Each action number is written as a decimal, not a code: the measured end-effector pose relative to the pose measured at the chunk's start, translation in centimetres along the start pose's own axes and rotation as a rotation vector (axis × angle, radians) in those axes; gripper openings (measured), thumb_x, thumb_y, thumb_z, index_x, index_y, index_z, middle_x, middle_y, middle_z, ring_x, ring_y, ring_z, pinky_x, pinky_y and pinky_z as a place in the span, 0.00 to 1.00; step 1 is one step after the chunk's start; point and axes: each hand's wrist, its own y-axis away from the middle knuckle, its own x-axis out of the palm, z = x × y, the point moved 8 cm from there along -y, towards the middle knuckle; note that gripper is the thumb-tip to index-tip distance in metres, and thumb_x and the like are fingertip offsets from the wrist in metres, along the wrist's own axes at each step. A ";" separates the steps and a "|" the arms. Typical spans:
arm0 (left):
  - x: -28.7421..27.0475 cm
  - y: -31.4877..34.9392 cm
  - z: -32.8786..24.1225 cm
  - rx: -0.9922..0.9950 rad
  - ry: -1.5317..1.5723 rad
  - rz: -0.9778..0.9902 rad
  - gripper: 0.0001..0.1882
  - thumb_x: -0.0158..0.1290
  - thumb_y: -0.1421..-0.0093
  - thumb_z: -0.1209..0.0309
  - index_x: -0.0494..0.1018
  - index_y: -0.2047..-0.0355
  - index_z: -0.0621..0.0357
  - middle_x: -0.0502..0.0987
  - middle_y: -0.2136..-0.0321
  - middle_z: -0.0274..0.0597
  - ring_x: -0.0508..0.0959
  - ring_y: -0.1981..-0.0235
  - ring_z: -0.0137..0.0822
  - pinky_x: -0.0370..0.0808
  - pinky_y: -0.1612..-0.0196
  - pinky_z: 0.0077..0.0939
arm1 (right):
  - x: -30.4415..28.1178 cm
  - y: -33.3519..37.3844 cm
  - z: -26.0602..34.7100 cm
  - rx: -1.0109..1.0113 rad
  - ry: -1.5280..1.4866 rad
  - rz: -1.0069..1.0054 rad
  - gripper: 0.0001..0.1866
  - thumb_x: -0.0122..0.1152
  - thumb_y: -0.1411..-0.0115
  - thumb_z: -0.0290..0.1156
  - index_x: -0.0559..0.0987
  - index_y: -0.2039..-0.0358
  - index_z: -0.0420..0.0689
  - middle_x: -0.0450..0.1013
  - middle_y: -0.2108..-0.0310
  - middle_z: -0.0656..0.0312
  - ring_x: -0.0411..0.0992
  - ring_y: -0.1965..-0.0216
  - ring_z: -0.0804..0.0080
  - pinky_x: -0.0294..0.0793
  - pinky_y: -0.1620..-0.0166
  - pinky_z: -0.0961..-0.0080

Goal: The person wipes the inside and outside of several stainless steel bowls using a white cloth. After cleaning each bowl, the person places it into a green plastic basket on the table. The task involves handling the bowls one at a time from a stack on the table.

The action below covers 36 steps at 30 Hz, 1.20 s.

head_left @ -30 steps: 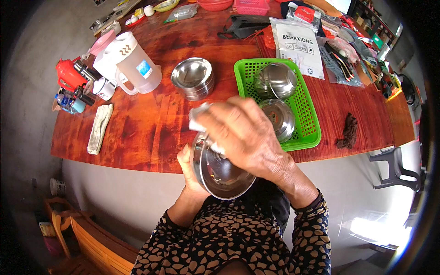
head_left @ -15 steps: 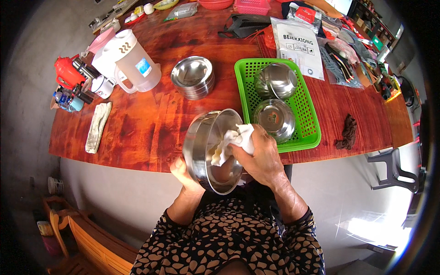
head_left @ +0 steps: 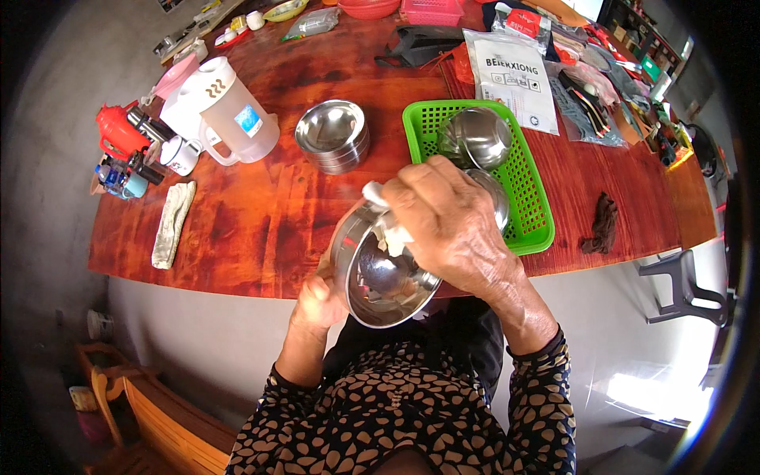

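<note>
A shiny steel bowl (head_left: 389, 294) is tilted in front of me at the table's near edge, its opening facing up and to the right. My left hand (head_left: 318, 299) grips it from the left side, thumb showing on the outer wall. Over its far rim, my right hand (head_left: 447, 222) is closed on a crumpled white cloth (head_left: 391, 236), which presses against the rim and inside wall. Part of the cloth is hidden by my fingers. Beyond, a stack of steel bowls (head_left: 332, 134) stands on the table, and a green basket (head_left: 532, 194) holds two more steel bowls.
A translucent pitcher (head_left: 244, 119) stands at left behind a folded pale cloth (head_left: 172, 225). On the right lie a dark brown rag (head_left: 603, 223) and a white plastic package (head_left: 513, 79). A red thermos (head_left: 119, 128) is at far left; a grey plastic chair (head_left: 682, 289) stands beyond the right edge.
My right hand has moved up from inside the bowl to its far rim with the cloth. The bowl has turned so its opening faces more toward me.
</note>
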 end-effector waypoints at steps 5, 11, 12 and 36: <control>-1.3 -0.8 1.2 -0.016 -0.225 -0.038 0.59 0.58 0.62 0.36 0.48 0.39 0.60 0.59 0.43 0.49 0.62 0.43 0.43 0.60 0.41 0.43 | 0.4 -0.5 -0.1 -0.031 -0.031 -0.051 0.13 0.61 0.57 0.29 0.75 0.68 0.40 0.66 0.72 0.61 0.67 0.71 0.65 0.72 0.68 0.72; -0.8 -1.2 0.4 0.166 -0.151 -0.052 0.58 0.60 0.63 0.40 0.50 0.39 0.62 0.58 0.41 0.49 0.60 0.41 0.44 0.56 0.38 0.42 | 2.5 3.4 -4.4 0.467 -0.197 -0.014 0.19 0.65 0.55 0.26 0.71 0.62 0.38 0.69 0.67 0.51 0.71 0.67 0.51 0.71 0.65 0.64; -0.7 -1.1 0.2 0.180 -0.185 -0.063 0.58 0.60 0.63 0.39 0.50 0.39 0.62 0.57 0.41 0.49 0.59 0.41 0.44 0.55 0.38 0.42 | 2.9 4.2 -4.5 0.528 -0.193 0.007 0.19 0.65 0.55 0.27 0.70 0.62 0.37 0.69 0.67 0.50 0.71 0.67 0.51 0.71 0.65 0.63; -0.2 -0.6 -0.9 0.271 -0.041 -0.041 0.57 0.63 0.63 0.50 0.44 0.38 0.58 0.55 0.42 0.49 0.58 0.41 0.45 0.56 0.38 0.42 | 2.1 2.7 -1.6 0.227 0.363 -0.036 0.24 0.59 0.52 0.35 0.70 0.53 0.42 0.63 0.62 0.58 0.65 0.66 0.64 0.68 0.66 0.70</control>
